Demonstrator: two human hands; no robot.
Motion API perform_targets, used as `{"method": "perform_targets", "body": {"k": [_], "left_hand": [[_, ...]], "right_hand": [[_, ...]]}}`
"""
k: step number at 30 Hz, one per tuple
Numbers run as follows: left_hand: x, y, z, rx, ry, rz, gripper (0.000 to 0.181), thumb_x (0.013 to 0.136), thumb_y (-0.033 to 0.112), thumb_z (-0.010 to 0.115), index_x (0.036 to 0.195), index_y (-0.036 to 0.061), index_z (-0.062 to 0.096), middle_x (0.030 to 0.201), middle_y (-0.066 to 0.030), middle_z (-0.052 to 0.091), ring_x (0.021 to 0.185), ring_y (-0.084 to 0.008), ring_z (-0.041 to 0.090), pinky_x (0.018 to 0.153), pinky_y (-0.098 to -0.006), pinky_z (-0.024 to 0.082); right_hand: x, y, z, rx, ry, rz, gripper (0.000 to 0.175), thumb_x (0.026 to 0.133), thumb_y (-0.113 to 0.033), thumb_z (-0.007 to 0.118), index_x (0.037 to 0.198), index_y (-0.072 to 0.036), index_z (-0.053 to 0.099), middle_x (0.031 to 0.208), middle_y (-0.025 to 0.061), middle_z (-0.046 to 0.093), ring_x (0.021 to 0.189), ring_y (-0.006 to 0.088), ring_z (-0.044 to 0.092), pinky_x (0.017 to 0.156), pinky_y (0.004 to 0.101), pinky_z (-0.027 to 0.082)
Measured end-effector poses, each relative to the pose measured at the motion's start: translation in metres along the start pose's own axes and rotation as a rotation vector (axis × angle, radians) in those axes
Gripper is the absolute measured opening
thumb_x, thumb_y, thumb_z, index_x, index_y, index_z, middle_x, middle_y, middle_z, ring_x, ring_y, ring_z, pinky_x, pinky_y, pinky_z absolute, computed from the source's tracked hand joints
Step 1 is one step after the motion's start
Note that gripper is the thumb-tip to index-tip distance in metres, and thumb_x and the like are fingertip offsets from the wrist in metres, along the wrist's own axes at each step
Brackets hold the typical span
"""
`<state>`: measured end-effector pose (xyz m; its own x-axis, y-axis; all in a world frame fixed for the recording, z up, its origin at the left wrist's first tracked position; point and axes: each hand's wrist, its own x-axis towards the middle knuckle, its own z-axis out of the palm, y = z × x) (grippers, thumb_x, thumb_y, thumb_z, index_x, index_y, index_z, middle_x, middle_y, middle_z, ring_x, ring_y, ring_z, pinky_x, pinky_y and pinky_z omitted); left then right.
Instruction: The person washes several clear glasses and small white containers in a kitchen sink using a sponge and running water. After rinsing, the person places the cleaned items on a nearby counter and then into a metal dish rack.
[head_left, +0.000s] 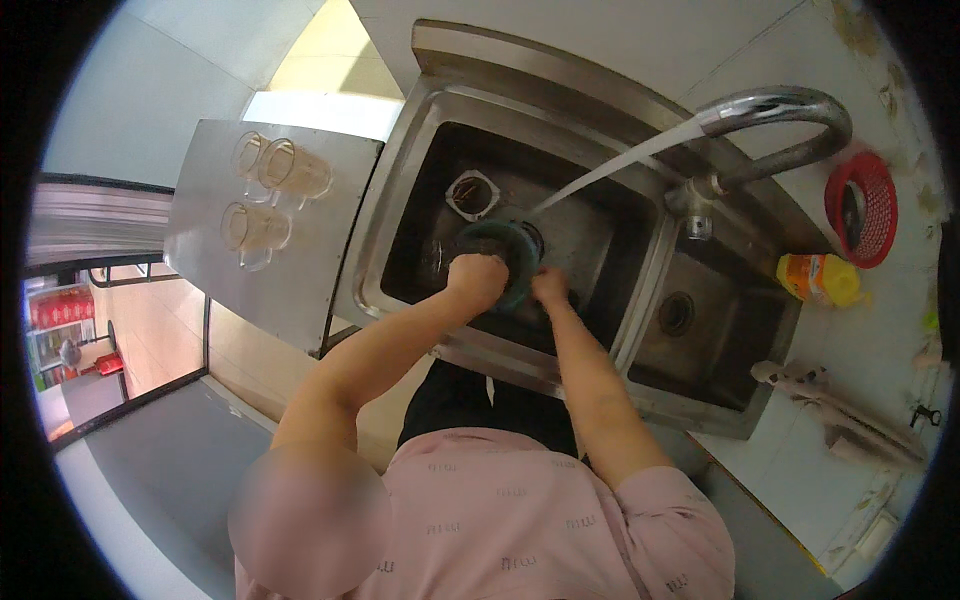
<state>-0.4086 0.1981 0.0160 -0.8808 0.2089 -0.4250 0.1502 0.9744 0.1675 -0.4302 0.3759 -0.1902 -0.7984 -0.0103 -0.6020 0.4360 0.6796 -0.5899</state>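
Note:
In the left basin of a steel double sink (634, 322), a greenish round vessel (517, 296) sits under my hands. My left hand (478, 281) is over its opening, fingers curled and mostly hidden. My right hand (550, 287) is at the vessel's right side; its fingertips are hard to make out. Whether either hand grips the vessel or something in it cannot be told. Water runs from the curved chrome faucet (784, 101) down towards the far side of the vessel. Behind it lies a drain strainer (472, 195) with dark bits in it.
Three clear glass mugs (259, 227) stand on a steel table (300, 292) at the left. The right basin has a drain (676, 313). A yellow bottle (817, 279), a red plastic basket (889, 210) and a cloth (847, 416) lie at the right.

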Motion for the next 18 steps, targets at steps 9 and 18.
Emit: {"method": "perform_targets", "body": {"k": [9,18], "left_hand": [[0.01,0.028,-0.019,0.288,0.045,0.051,0.014,0.078,0.017,0.061,0.087,0.0081,0.068,0.081,-0.0072,0.068,0.077,-0.0231,0.068,0.063,-0.0377,0.053],[0.057,-0.04,-0.048,-0.788,0.105,-0.072,0.037,0.069,0.031,0.08,0.064,0.0053,0.053,0.062,-0.0035,0.054,0.06,-0.0155,0.054,0.055,-0.0327,0.042]], "right_hand": [[0.03,-0.001,-0.056,0.145,0.154,-0.012,0.023,0.08,-0.011,0.064,0.101,0.0,0.066,0.086,0.0114,0.066,0.065,0.0196,0.061,0.054,0.0346,0.047],[-0.013,-0.044,-0.115,0.324,0.206,-0.06,0.03,0.083,-0.015,0.065,0.111,-0.003,0.062,0.098,0.0065,0.066,0.08,0.0151,0.06,0.066,0.0274,0.047]]}}
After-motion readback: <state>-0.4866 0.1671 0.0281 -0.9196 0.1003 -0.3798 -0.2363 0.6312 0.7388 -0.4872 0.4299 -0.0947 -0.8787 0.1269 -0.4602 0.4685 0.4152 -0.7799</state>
